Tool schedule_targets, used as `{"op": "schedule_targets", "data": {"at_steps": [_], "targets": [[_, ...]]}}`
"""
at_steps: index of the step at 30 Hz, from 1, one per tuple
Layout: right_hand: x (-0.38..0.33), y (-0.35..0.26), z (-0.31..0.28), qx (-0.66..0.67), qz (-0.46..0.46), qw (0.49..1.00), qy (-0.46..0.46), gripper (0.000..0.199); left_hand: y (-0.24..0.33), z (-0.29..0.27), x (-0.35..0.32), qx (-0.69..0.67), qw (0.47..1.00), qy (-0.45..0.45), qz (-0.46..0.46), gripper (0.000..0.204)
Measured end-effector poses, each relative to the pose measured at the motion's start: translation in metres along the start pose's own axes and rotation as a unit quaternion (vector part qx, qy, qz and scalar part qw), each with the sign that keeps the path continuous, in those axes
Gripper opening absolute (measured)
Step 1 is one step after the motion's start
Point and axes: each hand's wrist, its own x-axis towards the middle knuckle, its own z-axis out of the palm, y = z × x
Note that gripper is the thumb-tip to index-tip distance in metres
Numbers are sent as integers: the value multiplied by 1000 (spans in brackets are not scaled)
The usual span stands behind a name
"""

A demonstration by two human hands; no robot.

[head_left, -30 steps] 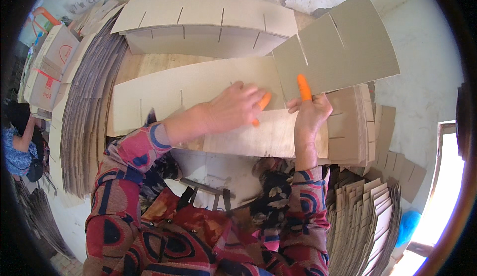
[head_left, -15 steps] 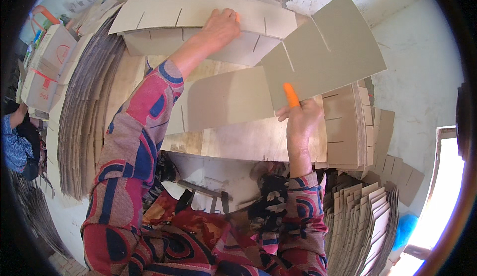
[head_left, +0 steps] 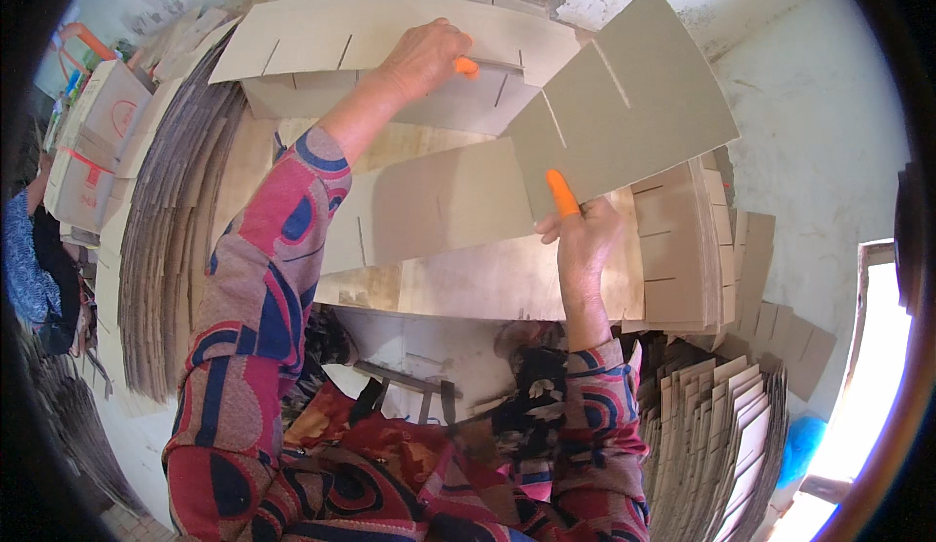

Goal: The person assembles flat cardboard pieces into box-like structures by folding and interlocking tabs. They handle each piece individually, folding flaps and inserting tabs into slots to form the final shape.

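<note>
While right fingers (head_left: pixel 562 194) pinch cardboard (head_left: pixel 634 103), left fingers (head_left: pixel 467 68) curl.

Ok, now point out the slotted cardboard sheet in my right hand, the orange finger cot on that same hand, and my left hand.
Slotted cardboard sheet (head_left: pixel 629 121): head view, middle of its broad face.
Orange finger cot (head_left: pixel 562 194): head view, middle of its length.
Left hand (head_left: pixel 424 58): head view, back of the hand.

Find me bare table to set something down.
The largest bare patch of table lies between the pale cardboard strip and the near edge, left of the right hand. Narrower ones lie between that strip and the far stack, and between the left stack and left sleeve. Those stacks and the right stack are crowded spots.
</note>
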Motion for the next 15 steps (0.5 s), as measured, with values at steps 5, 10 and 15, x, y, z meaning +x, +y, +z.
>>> {"op": "schedule_targets", "data": {"at_steps": [5,10,15], "targets": [[3,11,-1,15,-6,1000,8,8,7,-9,1,17,994,-1,108,23],[4,11,-4,20,-11,1000,15,5,39,-11,-12,98,977,34,184,44],[1,9,-7,-11,18,1000,7,18,55,-21,-26,118,974,34,191,47]]}}
